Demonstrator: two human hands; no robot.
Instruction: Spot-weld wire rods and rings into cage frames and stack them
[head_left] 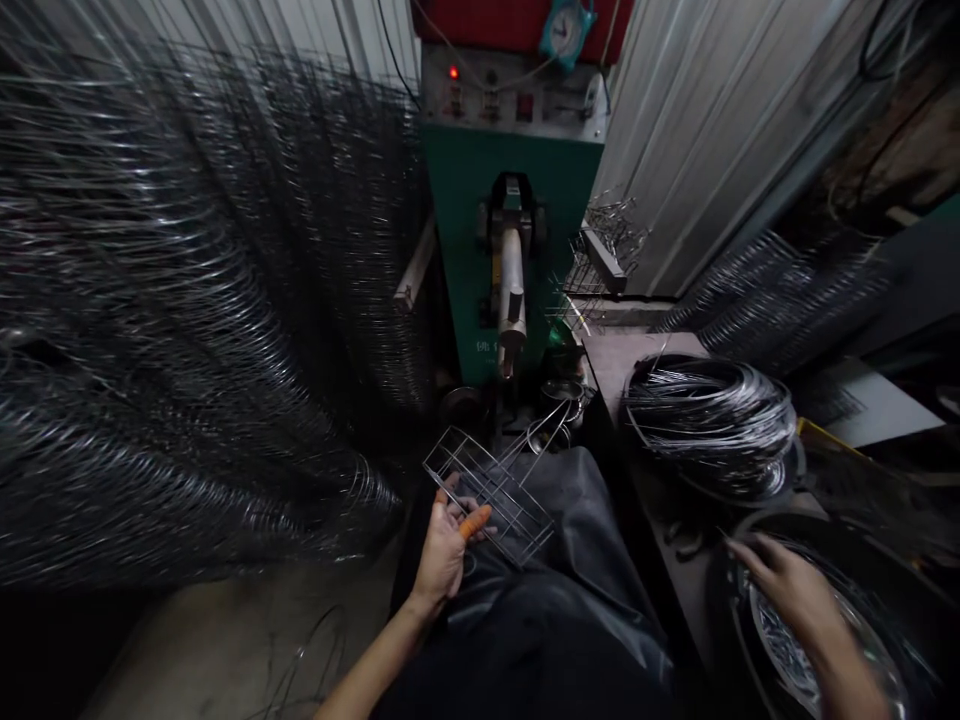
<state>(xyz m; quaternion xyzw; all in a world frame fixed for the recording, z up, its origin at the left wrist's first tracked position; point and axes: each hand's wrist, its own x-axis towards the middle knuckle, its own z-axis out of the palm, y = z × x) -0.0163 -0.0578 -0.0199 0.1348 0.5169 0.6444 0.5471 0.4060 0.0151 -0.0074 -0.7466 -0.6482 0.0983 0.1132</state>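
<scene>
My left hand (448,548) is closed on a wire frame (491,490), a small grid of thin metal rods with two longer rods reaching up to the right. Orange covers are on some of its fingers. The frame is tilted above my lap, over a dark apron (577,520). Over at the right, my right hand (791,590) is above a round basin (739,625) with short metal wire pieces (787,650) inside. Its fingertips are pinched together, slightly blurred; whatever is between them is too small to make out.
A green machine (461,200) with a metal electrode arm (512,270) stands ahead, its red lamp lit. Tall stacks of wire grids (187,270) fill the left. A bundle of wire rings (712,415) lies on a bench (611,350) at right. Small bowls (551,435) sit below the arm.
</scene>
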